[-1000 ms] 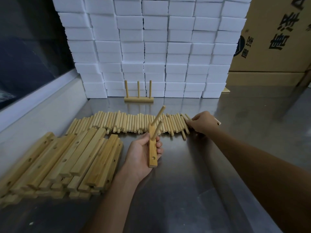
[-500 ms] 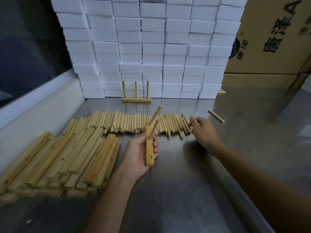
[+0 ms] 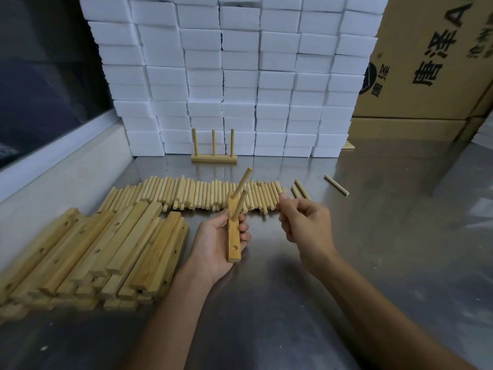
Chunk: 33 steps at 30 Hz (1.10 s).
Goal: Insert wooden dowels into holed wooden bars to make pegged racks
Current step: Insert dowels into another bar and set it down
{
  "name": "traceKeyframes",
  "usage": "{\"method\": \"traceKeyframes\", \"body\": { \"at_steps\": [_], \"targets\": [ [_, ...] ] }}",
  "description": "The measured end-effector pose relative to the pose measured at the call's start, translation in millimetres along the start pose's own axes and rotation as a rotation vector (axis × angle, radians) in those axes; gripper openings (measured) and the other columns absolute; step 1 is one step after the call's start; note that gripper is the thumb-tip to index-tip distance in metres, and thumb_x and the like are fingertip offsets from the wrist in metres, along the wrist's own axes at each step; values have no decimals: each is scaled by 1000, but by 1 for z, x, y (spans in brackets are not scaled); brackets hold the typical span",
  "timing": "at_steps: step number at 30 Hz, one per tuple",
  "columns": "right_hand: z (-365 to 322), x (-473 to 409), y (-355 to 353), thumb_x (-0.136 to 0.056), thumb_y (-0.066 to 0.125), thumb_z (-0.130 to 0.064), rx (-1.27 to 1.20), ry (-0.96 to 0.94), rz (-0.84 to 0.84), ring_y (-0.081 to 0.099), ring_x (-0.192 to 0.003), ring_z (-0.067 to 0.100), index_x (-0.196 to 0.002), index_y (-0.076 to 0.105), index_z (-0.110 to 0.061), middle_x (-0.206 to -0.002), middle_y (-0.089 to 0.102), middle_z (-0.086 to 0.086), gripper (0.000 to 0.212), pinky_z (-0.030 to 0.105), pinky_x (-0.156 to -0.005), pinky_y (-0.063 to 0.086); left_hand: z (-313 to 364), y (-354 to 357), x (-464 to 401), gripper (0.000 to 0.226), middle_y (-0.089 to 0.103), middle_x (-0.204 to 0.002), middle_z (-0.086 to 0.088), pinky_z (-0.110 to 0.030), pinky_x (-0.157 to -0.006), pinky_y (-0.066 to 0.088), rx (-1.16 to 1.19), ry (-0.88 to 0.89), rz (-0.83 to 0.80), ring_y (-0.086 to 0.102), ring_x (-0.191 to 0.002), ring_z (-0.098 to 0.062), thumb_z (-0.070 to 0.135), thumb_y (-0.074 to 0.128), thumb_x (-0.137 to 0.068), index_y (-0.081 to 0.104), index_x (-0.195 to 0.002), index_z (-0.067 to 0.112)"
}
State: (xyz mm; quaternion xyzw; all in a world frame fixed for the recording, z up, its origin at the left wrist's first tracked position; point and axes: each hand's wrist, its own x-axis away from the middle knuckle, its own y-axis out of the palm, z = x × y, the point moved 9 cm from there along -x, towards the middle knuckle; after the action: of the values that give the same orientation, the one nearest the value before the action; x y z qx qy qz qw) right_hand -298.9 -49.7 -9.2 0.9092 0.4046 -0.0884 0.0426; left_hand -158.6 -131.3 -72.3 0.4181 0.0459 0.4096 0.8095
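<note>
1. Held in the left hand (image 3: 217, 243): a pale wooden bar with drilled holes (image 3: 234, 236), above the grey metal table (image 3: 373, 249); grip closed round it.
2. Already seated in that bar: two light round dowels (image 3: 241, 186); one hole near the lower end open.
3. Right hand (image 3: 306, 228) just beside the bar, fingers curled; a dowel end apparently pinched at the fingertips, hard to confirm.
4. Done: one finished three-peg rack (image 3: 214, 153) standing by the white foam blocks (image 3: 240, 76).
5. Left: a long row of loose dowels (image 3: 186, 193) and a stack of unfilled bars (image 3: 93, 252).
6. Legible on the brown cardboard carton (image 3: 432, 57): "唐泽", plus a partial "A".
</note>
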Motion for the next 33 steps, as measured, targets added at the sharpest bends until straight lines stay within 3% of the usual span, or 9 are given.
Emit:
{"method": "traceKeyframes", "body": {
  "at_steps": [3, 6, 8, 13, 16, 19, 23, 26, 33],
  "targets": [
    [-5, 7, -3, -96, 60, -35, 103, -111, 77, 43, -55, 5, -74, 72, -10, -55, 50, -7, 36, 19, -53, 37, 0, 0, 0, 27, 56, -76, -9, -26, -62, 41, 11, 0, 5, 50, -63, -16, 25, 43, -102, 57, -102, 2],
    [-1, 9, -8, -97, 57, -35, 24, -102, 109, 43, -54, 6, -79, 66, -9, -55, 49, -7, 33, 20, -50, 39, 1, 0, 0, 26, 57, -78, -8, -26, -61, 42, 27, 8, 4, 51, -63, -15, 23, 42, -102, 57, -104, 2],
    [4, 9, -10, -95, 62, -30, -104, -61, 77, 48, -51, 9, -81, 60, -7, -56, 54, -5, 27, 21, -48, 41, 1, 0, 0, 26, 57, -79, -9, -26, -61, 42, 32, 6, 3, 51, -63, -15, 23, 42, -102, 57, -104, 2],
    [12, 19, -4, -93, 63, -6, 34, -50, -78, 67, -66, 10, -102, 62, -7, -82, 74, 6, 9, 16, -62, 51, 0, -1, -1, 27, 56, -77, -9, -25, -59, 40, 38, -1, 9, 50, -62, -15, 24, 42, -102, 56, -103, 1],
    [13, 22, 5, -100, 48, 0, 119, -68, -152, 60, -63, 9, -118, 58, -18, -86, 67, 5, 27, 16, -61, 48, 0, -1, 0, 27, 56, -76, -9, -25, -58, 41, 41, -3, 12, 50, -61, -15, 24, 42, -102, 56, -102, 1],
    [9, 23, 4, -100, 54, -16, 151, -109, -98, 45, -58, 4, -96, 64, -13, -70, 53, -1, 12, 17, -55, 39, 0, -2, -1, 28, 56, -75, -9, -25, -57, 43, 39, -1, 10, 51, -62, -15, 24, 42, -102, 56, -103, 1],
    [-1, 26, -11, -83, 73, -41, 104, -193, 54, 37, -48, 6, -65, 58, -1, -52, 44, -2, 46, 17, -47, 34, 1, -1, -1, 27, 57, -75, -9, -26, -58, 42, 35, 9, 10, 52, -61, -15, 24, 42, -101, 56, -103, 1],
    [-5, 27, -16, -71, 78, -51, 104, -224, 81, 40, -46, 6, -64, 62, -5, -49, 48, -4, 49, 19, -46, 37, 1, -1, -1, 26, 57, -76, -9, -26, -59, 42, 34, 18, 18, 52, -61, -16, 23, 42, -101, 56, -103, 1],
    [-12, 35, 2, -71, 81, -52, 253, -301, -26, 52, -54, 18, -70, 65, -16, -59, 59, -1, 39, 30, -48, 44, 2, 0, 1, 27, 56, -77, -9, -28, -64, 41, 14, 31, 33, 51, -63, -17, 23, 42, -102, 58, -101, 1]
  ]
}}
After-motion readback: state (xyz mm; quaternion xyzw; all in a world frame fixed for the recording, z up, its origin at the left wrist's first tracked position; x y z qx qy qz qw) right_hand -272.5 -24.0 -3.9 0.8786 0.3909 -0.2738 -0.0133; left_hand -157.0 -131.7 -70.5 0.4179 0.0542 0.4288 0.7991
